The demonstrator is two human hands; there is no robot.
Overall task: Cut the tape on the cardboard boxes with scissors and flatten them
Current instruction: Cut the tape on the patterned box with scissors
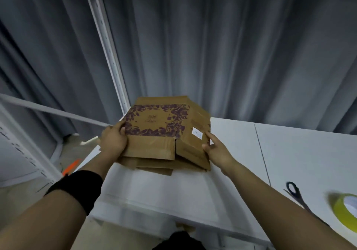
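Note:
A flattened brown cardboard box [160,126] with a purple leaf print lies on top of a small stack of flat cardboard [154,165] at the far left corner of the white table [241,153]. My left hand [114,138] grips the box's left edge, thumb on top. Against its right edge rests my right hand [214,146], fingers spread, index finger near a small white label [197,133]. The scissors [296,193], dark-handled, lie apart on the table at the right, with neither hand on them.
A yellow-green roll of tape [345,212] sits at the right edge, beside the scissors. Grey curtains hang behind the table. White metal shelving [25,149] stands to the left, with an orange object [71,166] on the floor below it.

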